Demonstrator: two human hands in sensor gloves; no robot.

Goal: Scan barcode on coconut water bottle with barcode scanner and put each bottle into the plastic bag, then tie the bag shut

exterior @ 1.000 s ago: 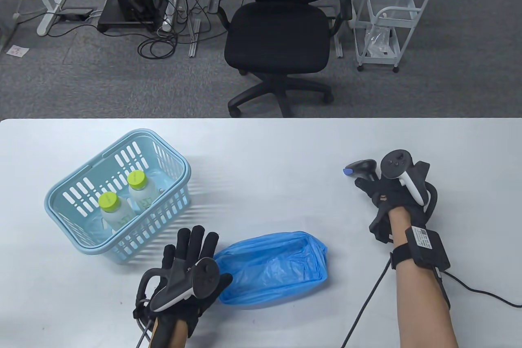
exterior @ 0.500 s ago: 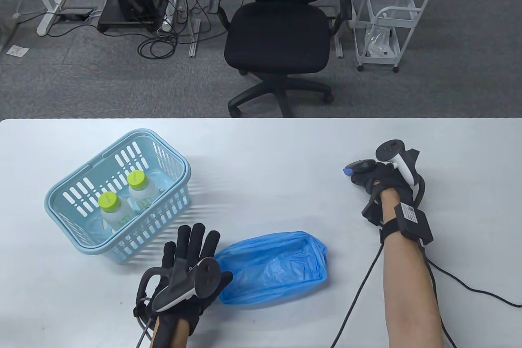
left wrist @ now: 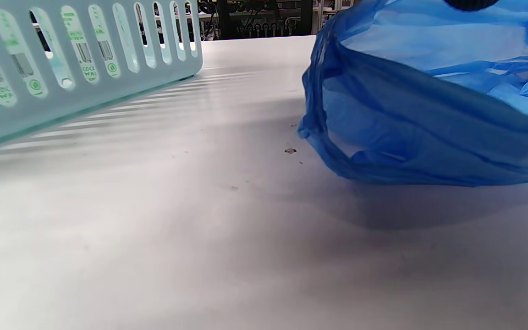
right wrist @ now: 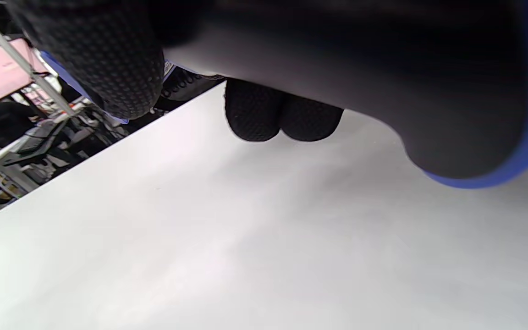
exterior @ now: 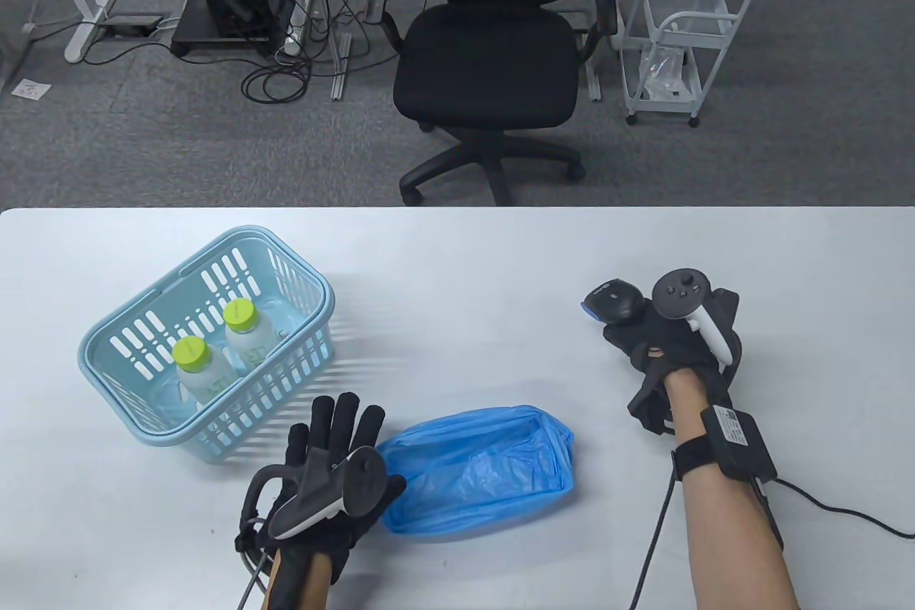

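— Where are the bottles right now?

— Both in the light blue basket [exterior: 143,324], standing upright side by side. The nearer coconut water bottle [exterior: 196,370] and the farther bottle [exterior: 246,335] each have a lime-green cap. Through the basket's slots, from the left wrist view, you can make out the printed labels and a barcode.

— And the bag?

— The blue plastic bag [exterior: 479,470] lies on the white table [exterior: 465,281] just to the right of the basket's near corner, its mouth open and facing up. It is apart from the basket; a strip of bare table shows between them.

— What is the left hand doing?

— The left hand [exterior: 325,474] sits just in front of the basket, between it and the bag, fingers straight and spread, holding nothing. Its thumb side is right at the bag's left edge; I cannot tell whether it touches.

— The right one?

— Well to the right of the basket, past the bag. The right hand [exterior: 665,345] has its fingers curled round the handle of the barcode scanner [exterior: 611,301], whose blue-tipped head points left, toward the basket. From the right wrist view the scanner's dark body hangs above the tabletop, fingertips [right wrist: 255,119] wrapped beneath it.

— Anything else about?

— A black office chair [exterior: 486,59] beyond the table's far edge.
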